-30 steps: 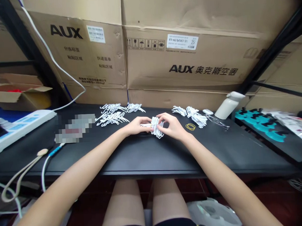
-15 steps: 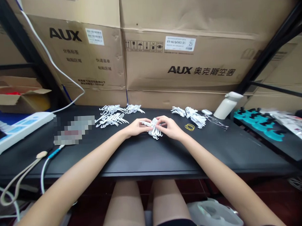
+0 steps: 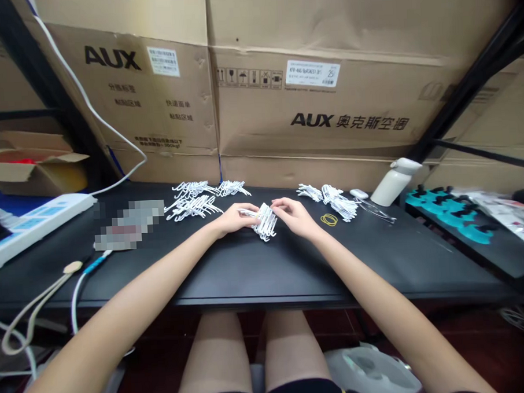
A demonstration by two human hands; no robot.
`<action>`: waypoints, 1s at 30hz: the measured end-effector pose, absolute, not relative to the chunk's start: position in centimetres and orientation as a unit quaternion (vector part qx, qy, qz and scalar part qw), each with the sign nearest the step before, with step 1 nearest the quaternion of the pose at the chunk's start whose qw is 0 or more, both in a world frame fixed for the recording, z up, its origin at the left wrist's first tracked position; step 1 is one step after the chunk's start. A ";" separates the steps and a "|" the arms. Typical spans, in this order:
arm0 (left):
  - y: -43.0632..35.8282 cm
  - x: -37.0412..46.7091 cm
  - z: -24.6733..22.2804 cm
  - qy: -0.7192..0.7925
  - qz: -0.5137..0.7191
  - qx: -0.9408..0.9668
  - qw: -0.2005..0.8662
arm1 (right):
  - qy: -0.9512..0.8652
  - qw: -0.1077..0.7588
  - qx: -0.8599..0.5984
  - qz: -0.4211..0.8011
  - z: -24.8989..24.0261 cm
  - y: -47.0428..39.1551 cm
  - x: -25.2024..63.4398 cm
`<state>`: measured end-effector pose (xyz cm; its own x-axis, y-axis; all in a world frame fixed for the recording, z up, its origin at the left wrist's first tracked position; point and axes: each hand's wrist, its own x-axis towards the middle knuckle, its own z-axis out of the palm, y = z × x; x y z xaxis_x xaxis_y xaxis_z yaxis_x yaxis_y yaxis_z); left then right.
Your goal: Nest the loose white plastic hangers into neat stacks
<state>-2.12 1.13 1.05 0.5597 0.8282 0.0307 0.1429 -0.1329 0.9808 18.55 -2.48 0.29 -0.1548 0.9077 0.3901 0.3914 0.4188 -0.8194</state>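
Note:
My left hand (image 3: 237, 218) is closed on a bundle of white hooks (image 3: 265, 222), held just above the black table (image 3: 265, 277). At the bundle's right side is my right hand (image 3: 292, 213), its bent fingers at the upper right edge; whether they grip a hook is too small to tell. Left of centre at the back lie more white hooks (image 3: 195, 207), in several piles. Two further piles of white hooks (image 3: 340, 203) lie to the right, with yellow rubber bands (image 3: 329, 219) in front of them.
Behind the table stand large cardboard boxes (image 3: 259, 121). A white bottle (image 3: 392, 184), glasses (image 3: 378, 211) and teal items (image 3: 449, 214) are on the right. At left lie a power strip (image 3: 41, 223), a blurred-out device (image 3: 130, 225) and cables.
My right hand has drawn slightly away to the right from the bundle, uncovering more of it. The bundle has shifted a little left with my left hand.

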 end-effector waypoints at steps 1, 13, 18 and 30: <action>1.2 -2.1 1.0 0.350 0.312 0.683 0.560 | -0.696 0.462 -0.473 0.281 0.3 -2.3 18.7; 2.4 -2.6 0.0 0.300 0.370 0.636 0.607 | -0.599 0.415 -0.485 0.483 1.5 -3.5 18.2; 2.2 -2.6 0.3 0.296 0.362 0.633 0.617 | -0.566 0.472 -0.463 0.493 0.8 -2.9 18.3; 2.2 -2.9 0.4 0.315 0.357 0.644 0.600 | -0.552 0.535 -0.437 0.467 0.3 -2.4 18.0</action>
